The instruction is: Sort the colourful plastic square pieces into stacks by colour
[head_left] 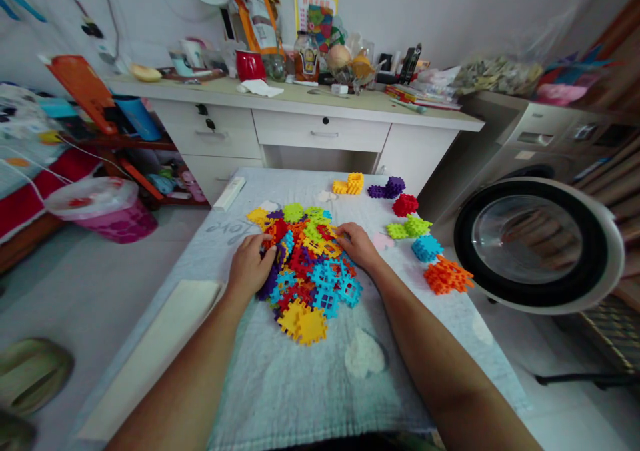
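Note:
A heap of colourful interlocking plastic building pieces (303, 264) lies on the cloth-covered table (310, 398), in yellow, red, blue, purple, orange and green. At the heap's left side is my left hand (250, 264), its thumb apart from the fingers and the fingertips touching the pieces. My right hand (357, 244) rests against the right side, fingers reaching onto the pieces there. Neither hand visibly grips a piece, though some fingertips are partly hidden. Two yellow square pieces (303, 322) stick out at the near edge, beside blue window-shaped pieces (327, 291).
Sorted by colour along the right and far edges are yellow (350, 184), purple (387, 187), red (405, 204), green (410, 226), blue (427, 248) and orange pieces (447, 275). A washing machine's open door (463, 238) stands close to the right. A white desk (320, 128) is behind.

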`<action>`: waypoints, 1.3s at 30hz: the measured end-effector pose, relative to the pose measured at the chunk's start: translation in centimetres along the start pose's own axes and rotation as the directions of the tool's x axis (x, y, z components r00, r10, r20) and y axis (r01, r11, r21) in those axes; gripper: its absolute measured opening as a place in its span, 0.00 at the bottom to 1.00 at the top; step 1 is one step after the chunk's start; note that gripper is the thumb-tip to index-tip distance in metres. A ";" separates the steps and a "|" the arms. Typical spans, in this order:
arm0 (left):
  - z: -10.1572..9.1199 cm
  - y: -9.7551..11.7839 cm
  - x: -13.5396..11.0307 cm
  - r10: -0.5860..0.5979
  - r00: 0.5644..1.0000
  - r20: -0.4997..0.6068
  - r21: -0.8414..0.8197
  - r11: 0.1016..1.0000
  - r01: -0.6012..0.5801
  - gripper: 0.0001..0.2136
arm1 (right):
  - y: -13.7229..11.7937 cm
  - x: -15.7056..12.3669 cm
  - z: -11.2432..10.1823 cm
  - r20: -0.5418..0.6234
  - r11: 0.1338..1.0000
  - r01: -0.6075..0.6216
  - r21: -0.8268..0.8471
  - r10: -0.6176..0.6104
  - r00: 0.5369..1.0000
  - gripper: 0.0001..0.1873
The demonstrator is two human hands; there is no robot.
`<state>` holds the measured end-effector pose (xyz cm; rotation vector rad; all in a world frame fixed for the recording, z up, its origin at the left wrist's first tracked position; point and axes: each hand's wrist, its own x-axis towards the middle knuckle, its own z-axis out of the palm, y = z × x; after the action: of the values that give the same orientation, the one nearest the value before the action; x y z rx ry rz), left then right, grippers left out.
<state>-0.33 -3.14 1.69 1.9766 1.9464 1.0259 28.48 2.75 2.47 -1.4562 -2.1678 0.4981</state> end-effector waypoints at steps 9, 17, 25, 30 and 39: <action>-0.1 0.2 0.0 -0.014 1.000 0.016 -0.008 1.000 0.014 0.16 | 0.8 -0.7 -1.2 -0.209 0.954 -0.242 0.176 0.277 0.938 0.17; 0.0 0.1 0.0 -0.010 1.000 0.010 -0.009 1.000 0.011 0.15 | 1.8 -0.9 -1.5 -0.254 0.963 -0.232 -0.134 0.193 0.948 0.23; 0.0 0.1 -0.2 -0.004 1.000 -0.006 -0.023 1.000 0.004 0.15 | 1.1 -1.1 -1.7 -0.090 0.931 -0.212 -0.296 0.194 0.977 0.27; 0.0 0.0 -0.2 -0.006 1.000 -0.008 -0.037 0.999 0.006 0.14 | 1.5 -0.4 -2.0 -0.115 0.948 -0.204 -0.243 0.180 0.977 0.25; 0.3 -0.1 -0.1 -0.003 1.000 -0.006 -0.042 0.999 0.003 0.15 | 2.4 6.2 -5.6 -0.163 0.929 -0.160 -0.333 0.111 0.980 0.31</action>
<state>-0.22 -3.15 1.43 1.9500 1.9139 1.0648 31.52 9.64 6.90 -1.7767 -2.1242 0.0528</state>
